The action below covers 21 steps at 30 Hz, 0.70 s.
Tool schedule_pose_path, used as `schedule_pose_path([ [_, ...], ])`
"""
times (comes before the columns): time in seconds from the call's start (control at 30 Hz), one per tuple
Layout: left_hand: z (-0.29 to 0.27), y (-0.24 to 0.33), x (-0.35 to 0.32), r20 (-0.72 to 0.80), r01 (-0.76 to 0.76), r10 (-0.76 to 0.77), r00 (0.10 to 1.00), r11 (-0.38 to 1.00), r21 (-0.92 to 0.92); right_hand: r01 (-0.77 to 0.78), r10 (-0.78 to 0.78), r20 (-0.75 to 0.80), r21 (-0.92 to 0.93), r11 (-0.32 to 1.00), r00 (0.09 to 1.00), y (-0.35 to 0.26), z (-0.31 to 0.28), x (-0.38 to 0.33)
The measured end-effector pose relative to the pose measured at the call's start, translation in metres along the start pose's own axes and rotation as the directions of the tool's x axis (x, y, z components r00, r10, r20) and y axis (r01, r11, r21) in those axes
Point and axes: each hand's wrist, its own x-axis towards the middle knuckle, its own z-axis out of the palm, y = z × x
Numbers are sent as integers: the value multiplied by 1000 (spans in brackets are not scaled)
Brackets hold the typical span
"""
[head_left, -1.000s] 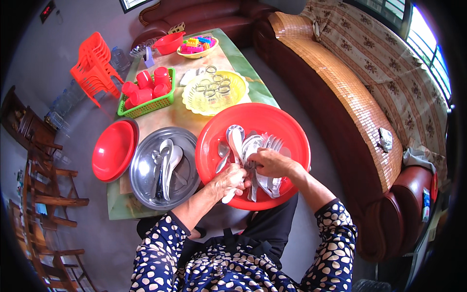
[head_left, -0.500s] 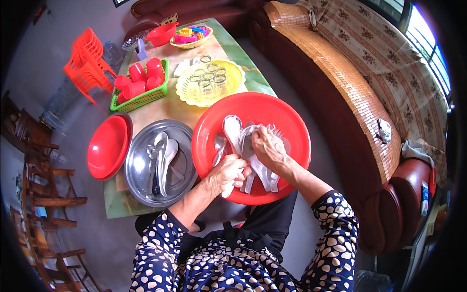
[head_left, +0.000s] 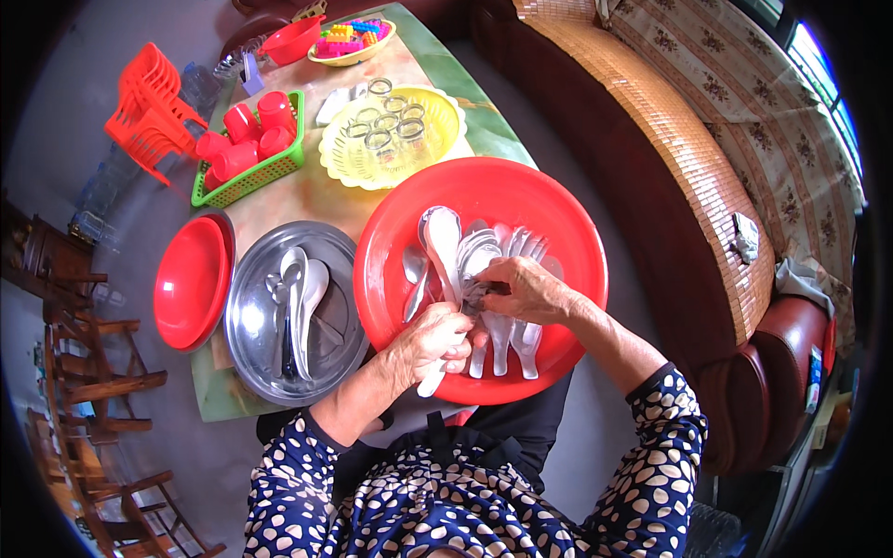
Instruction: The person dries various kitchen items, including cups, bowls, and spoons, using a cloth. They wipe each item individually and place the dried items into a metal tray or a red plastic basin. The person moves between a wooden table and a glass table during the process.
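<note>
My left hand (head_left: pixel 435 337) is closed around the handle of a white soup spoon (head_left: pixel 442 237), bowl end pointing away from me. The handle's tip sticks out below my fingers. Just right of it, my right hand (head_left: pixel 526 290) pinches at a greyish crumpled bit beside several metal spoons (head_left: pixel 479 251); what exactly is between the fingertips is hidden. Both hands are over a large red basin (head_left: pixel 572 223). Inside it lie forks (head_left: pixel 528 244), white soup spoons (head_left: pixel 499 353) with handles toward me, and a metal spoon (head_left: pixel 416 279) on the left.
Left of the basin, a round metal tray (head_left: pixel 246 321) holds several spoons. Beyond are red bowls (head_left: pixel 191 284), a green basket (head_left: pixel 256 179) of red cups, a yellow scalloped tray (head_left: pixel 339 167) with glasses, and a bowl of toy bricks (head_left: pixel 353 58). A sofa (head_left: pixel 651 232) runs along the right.
My right hand has drawn back toward me, uncovering metal spoons and forks. My left hand still grips the white soup spoon. The whole view has shifted slightly.
</note>
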Motion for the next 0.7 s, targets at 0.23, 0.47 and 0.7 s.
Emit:
schedule_pose_path([
  [0.23, 1, 2, 2, -135, 42, -31, 990, 996, 79, -112, -114, -289, -659, 744, 950, 4, 20, 15],
  [0.47, 7, -1, -7, -146, 13, 0, 989, 996, 83, -105, 10, -172, -551, 828, 985, 9, 12, 4],
  [0.7, 2, -11, -15, -144, -57, 54, 988, 998, -20, 56, -78, -63, -300, 952, 995, 7, 21, 2],
])
